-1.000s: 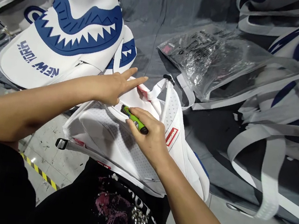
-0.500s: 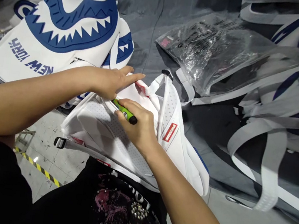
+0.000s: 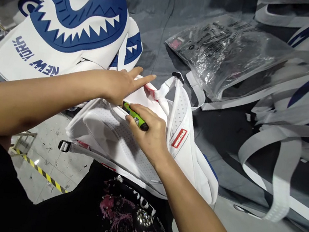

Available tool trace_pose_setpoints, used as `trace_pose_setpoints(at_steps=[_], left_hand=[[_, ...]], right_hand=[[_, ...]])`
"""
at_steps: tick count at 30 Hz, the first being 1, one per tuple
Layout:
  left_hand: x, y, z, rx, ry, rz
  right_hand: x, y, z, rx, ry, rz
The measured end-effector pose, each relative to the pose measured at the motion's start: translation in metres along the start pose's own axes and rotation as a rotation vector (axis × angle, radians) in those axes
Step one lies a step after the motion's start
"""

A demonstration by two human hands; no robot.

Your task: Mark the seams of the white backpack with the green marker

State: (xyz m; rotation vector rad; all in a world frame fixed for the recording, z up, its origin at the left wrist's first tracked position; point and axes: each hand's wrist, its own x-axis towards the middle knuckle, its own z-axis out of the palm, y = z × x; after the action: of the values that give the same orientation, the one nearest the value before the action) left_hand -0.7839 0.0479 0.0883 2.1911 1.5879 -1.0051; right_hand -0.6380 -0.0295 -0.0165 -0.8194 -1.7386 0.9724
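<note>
A white backpack (image 3: 105, 134) lies tilted in front of me, its dotted mesh back side up, with straps and red labels. My right hand (image 3: 148, 128) is closed around a thick green marker-like tool (image 3: 134, 115) with a black end. Its far end goes under my left hand, against the white fabric, so the tip is hidden. My left hand (image 3: 126, 84) lies across the backpack's upper edge, palm down and thumb side hidden, with visible fingers spread. Beside the right hand runs a shoulder strap (image 3: 183, 126) with a red label.
To the left stands a white backpack (image 3: 82, 35) with a blue toothed mouth and "NEW YORK" lettering. Behind lies a clear plastic bag (image 3: 218, 56) on grey cloth. White webbing straps (image 3: 281, 177) hang on the right. Yellow-black tape (image 3: 44, 175) marks the floor.
The whole view has shifted slightly, so things sit a little farther right. Both hands keep nearly the same places on the backpack, and the green tool stays in my right hand.
</note>
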Motion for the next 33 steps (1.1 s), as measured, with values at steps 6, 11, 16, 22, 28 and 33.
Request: trace_pose_setpoints(at_steps=[6,11,16,22,28,33], left_hand=[[-0.001,0.001,0.001,0.010,0.011,0.001],[0.000,-0.014,0.000,-0.092,-0.003,0.100],[0.004,-0.016,0.002,-0.094,0.009,0.123],[0.006,-0.015,0.005,-0.068,0.013,0.086],[0.003,-0.011,0.005,-0.087,0.028,0.073],[0.000,-0.009,0.004,-0.112,0.031,0.068]], right_hand=[[-0.002,-0.001,-0.006,-0.030,-0.029,0.011],[0.000,-0.002,-0.002,-0.004,-0.006,0.013],[0.001,-0.002,0.002,-0.041,0.010,0.049],[0.000,-0.005,0.000,-0.101,-0.003,0.047],[0.002,-0.011,0.000,-0.181,-0.041,0.025],[0.006,-0.016,0.002,-0.210,-0.073,0.006]])
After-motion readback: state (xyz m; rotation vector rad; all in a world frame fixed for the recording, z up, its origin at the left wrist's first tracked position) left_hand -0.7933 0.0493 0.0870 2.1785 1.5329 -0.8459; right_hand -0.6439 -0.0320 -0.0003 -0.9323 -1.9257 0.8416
